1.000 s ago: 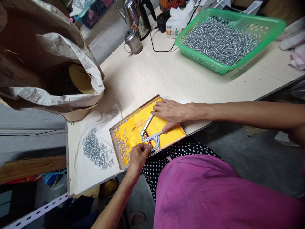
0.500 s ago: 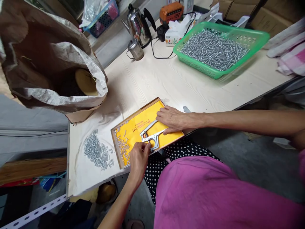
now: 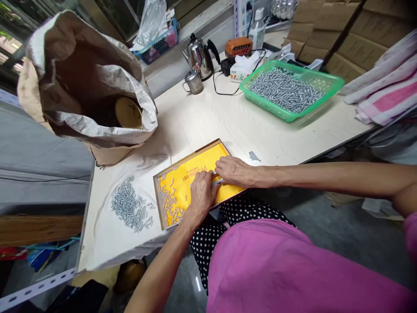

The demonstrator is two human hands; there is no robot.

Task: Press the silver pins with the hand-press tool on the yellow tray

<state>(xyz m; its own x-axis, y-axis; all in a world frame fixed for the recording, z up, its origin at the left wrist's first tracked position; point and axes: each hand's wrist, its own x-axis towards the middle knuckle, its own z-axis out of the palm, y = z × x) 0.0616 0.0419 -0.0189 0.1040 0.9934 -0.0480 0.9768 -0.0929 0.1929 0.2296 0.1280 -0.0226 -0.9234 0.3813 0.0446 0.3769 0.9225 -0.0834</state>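
Observation:
A pair of silver hand pliers [image 3: 215, 178] lies low over a yellow-lined shallow cardboard tray [image 3: 195, 154]. My right hand [image 3: 233, 171] is closed round its handles. My left hand [image 3: 202, 191] is wrapped over the head end, thumb and fingers on either side, so the jaws are hidden. Whether anything sits in the jaws I cannot tell. Small silver metal pins [image 3: 167, 198] are scattered in the tray's left end. A loose heap of the same pins [image 3: 130, 206] lies on a white cloth to the left.
A green basket [image 3: 289, 116] full of metal pins stands at the back right. Behind are a steel kettle [image 3: 200, 58], a small metal pot [image 3: 194, 81], and an orange battery [image 3: 239, 47]. A large open paper sack [image 3: 114, 152] stands at left. A grey scrap [image 3: 254, 156] lies on the table.
My left hand has moved from pinching beside the plier jaws to right and upward, closing over the tool near my right hand. The camera view has shifted slightly.

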